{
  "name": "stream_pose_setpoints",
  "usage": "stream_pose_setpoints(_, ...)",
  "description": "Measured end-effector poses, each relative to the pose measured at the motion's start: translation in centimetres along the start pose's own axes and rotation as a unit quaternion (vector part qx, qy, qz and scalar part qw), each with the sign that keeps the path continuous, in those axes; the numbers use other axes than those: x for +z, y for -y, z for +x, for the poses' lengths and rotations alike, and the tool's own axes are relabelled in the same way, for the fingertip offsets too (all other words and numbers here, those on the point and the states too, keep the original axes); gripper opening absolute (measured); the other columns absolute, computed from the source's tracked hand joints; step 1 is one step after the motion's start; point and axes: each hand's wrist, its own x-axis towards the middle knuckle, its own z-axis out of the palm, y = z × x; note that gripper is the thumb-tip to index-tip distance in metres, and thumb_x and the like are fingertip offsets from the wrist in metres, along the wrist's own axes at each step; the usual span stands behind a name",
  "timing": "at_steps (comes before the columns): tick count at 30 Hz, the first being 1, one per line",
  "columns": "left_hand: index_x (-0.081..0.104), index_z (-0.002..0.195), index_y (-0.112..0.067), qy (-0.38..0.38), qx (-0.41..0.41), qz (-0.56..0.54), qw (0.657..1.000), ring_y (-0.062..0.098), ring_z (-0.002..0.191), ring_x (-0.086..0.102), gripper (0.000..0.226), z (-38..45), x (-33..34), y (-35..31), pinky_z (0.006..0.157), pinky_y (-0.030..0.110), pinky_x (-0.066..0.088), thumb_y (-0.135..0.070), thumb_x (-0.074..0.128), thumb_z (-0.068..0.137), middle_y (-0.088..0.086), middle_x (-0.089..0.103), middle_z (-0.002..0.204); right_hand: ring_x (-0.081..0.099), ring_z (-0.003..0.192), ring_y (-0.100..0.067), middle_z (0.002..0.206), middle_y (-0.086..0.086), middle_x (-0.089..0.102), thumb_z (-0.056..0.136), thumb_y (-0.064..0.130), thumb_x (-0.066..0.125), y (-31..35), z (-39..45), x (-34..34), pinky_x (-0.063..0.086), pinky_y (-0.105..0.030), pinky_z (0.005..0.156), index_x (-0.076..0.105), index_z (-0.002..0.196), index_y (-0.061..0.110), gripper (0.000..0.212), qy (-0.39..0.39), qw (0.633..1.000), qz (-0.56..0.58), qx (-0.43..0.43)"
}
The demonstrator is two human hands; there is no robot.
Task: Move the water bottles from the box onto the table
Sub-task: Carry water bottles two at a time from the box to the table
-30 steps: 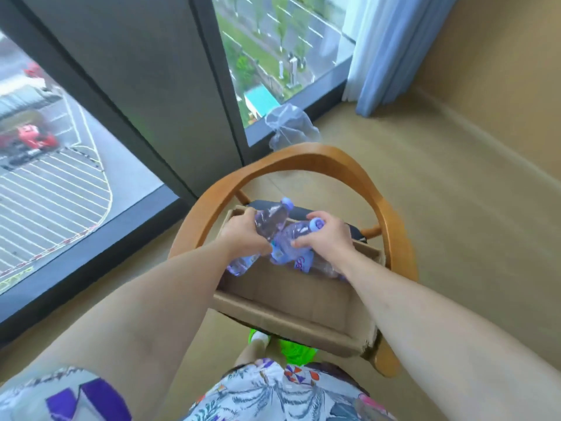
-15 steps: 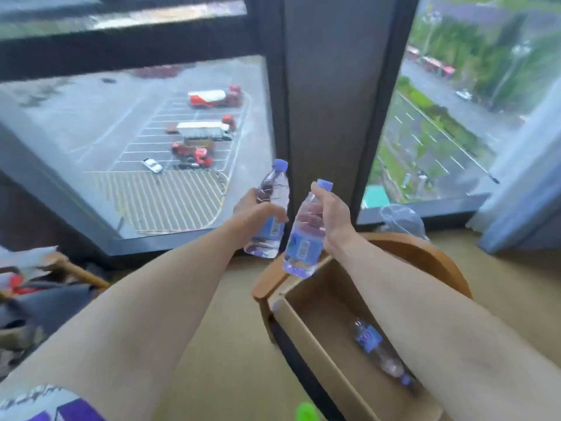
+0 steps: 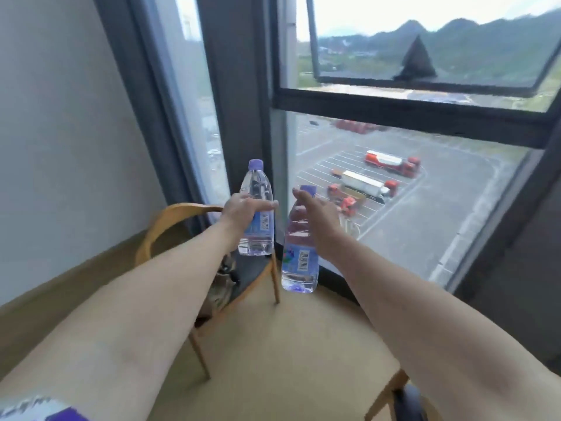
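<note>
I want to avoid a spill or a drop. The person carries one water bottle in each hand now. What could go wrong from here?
1. The right hand holds the right bottle only near its top, so this grip may slip and the hanging bottle may swing.
2. The left bottle, in the left hand, sits close beside the right one; they could knock together.
3. A wooden chair stands below the arms; a low bottle might strike it.

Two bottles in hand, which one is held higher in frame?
The bottle in the left hand: that left bottle has its purple cap and base above those of the right bottle, which the right hand holds lower. Both are upright.
</note>
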Motion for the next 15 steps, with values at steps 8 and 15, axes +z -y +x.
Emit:
stream_pose_setpoints(8,0.072,0.097,-0.017,-0.216,-0.006,-0.020,0.976,0.023,0.073,0.076,0.049,-7.0,-27.5,1.8,0.065,0.032,0.058,-0.052,0.088,0.067,0.007,0.079,0.087,0.070,0.060,-0.025,0.069,-0.005,0.073,0.079,0.054,0.080,-3.9,-2.5,28.1,0.064,-0.057,0.073,0.071,0.100,0.011,0.049,0.191,0.980,-0.044,0.014)
stream_pose_setpoints(15,0.064,0.101,-0.021,-0.392,-0.023,-0.056,0.918,0.023,0.065,0.076,0.055,-17.0,-45.3,4.8,0.059,0.033,0.058,-0.044,0.091,0.058,0.003,0.078,0.079,0.073,0.059,-0.025,0.069,-0.005,0.074,0.078,0.052,0.080,-7.3,-9.5,48.2,0.065,-0.042,0.062,0.071,0.094,0.010,0.046,0.329,0.942,-0.060,0.013)
